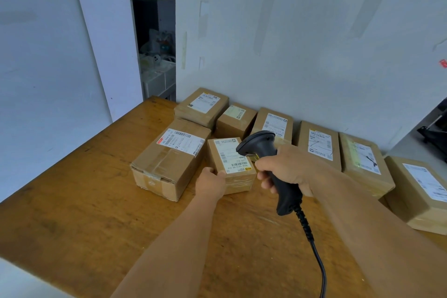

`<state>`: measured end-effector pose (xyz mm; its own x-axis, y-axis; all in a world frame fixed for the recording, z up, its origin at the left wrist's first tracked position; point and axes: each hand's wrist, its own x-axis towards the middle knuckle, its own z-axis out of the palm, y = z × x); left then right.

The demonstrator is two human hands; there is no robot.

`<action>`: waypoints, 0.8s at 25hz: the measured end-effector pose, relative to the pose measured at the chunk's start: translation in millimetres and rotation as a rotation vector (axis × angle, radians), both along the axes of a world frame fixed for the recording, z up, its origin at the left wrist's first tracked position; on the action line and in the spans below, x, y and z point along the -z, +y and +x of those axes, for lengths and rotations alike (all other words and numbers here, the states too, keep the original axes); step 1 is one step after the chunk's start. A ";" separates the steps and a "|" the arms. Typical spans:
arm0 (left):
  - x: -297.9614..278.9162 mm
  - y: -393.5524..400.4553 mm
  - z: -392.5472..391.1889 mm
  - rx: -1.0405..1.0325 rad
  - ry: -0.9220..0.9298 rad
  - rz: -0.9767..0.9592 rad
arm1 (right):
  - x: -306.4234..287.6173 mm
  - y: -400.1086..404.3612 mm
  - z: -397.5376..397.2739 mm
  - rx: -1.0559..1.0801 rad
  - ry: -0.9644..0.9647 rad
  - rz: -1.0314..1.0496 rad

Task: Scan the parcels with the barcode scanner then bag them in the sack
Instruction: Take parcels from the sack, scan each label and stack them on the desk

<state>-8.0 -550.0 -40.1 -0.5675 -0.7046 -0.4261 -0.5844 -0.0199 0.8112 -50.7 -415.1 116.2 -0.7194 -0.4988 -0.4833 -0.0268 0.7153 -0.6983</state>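
A small brown parcel [229, 164] with a white barcode label lies on the wooden table [84, 213]. My left hand [211, 182] grips its near left corner. My right hand [287, 172] holds a black corded barcode scanner [263, 150] by the handle, its head hanging just above the parcel's label. A larger taped box [169, 159] sits right beside the small parcel on the left. No sack is in view.
Several more labelled brown parcels line the white wall, from the back one [202, 106] to the far right one [420, 191]. The scanner cable [314, 249] trails down toward the table's near edge. An open gap [157, 31] behind shows shelves.
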 end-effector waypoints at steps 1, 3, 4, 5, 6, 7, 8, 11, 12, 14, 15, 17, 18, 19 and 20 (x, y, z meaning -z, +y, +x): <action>0.3 0.0 0.2 0.000 -0.002 0.005 | 3.2 -1.5 -1.7 0.019 0.010 -0.022; 2.6 -1.1 -0.4 0.010 -0.013 0.016 | 16.6 -6.1 -6.6 0.088 0.036 -0.059; 4.5 -2.5 -0.9 0.023 -0.016 0.025 | 28.0 -9.6 -11.0 0.123 0.058 -0.063; 5.4 -3.4 -1.3 0.032 -0.017 0.037 | 42.7 -13.2 -16.4 0.140 0.088 -0.052; 6.6 -4.1 -2.1 0.041 -0.020 0.048 | 58.3 -17.2 -22.0 0.142 0.120 -0.029; 7.0 -4.6 -2.9 0.049 -0.025 0.056 | 73.5 -22.0 -27.9 0.141 0.146 -0.009; 7.9 -4.6 -3.8 0.053 -0.028 0.063 | 86.8 -26.5 -32.4 0.144 0.159 0.001; 6.4 -1.4 0.2 -0.019 0.005 0.152 | 108.0 -34.9 -33.5 0.170 0.180 -0.038; 4.9 1.2 3.0 -0.075 0.037 0.230 | 108.8 -33.9 -30.5 0.174 0.192 -0.058; 0.3 11.5 13.0 -0.174 0.099 0.367 | 108.6 -24.7 -22.7 0.192 0.201 -0.110; -3.4 19.3 19.5 -0.201 0.131 0.412 | 108.5 -17.4 -18.4 0.199 0.198 -0.136; -10.7 38.4 36.2 -0.248 0.202 0.485 | 107.7 2.2 -6.4 0.219 0.179 -0.170; -14.0 48.1 44.5 -0.273 0.238 0.502 | 107.4 12.7 0.4 0.228 0.164 -0.186; -17.9 59.9 54.7 -0.298 0.277 0.501 | 106.3 24.9 9.0 0.224 0.149 -0.201; -20.1 70.7 65.1 -0.326 0.315 0.485 | 105.7 35.8 17.4 0.207 0.144 -0.214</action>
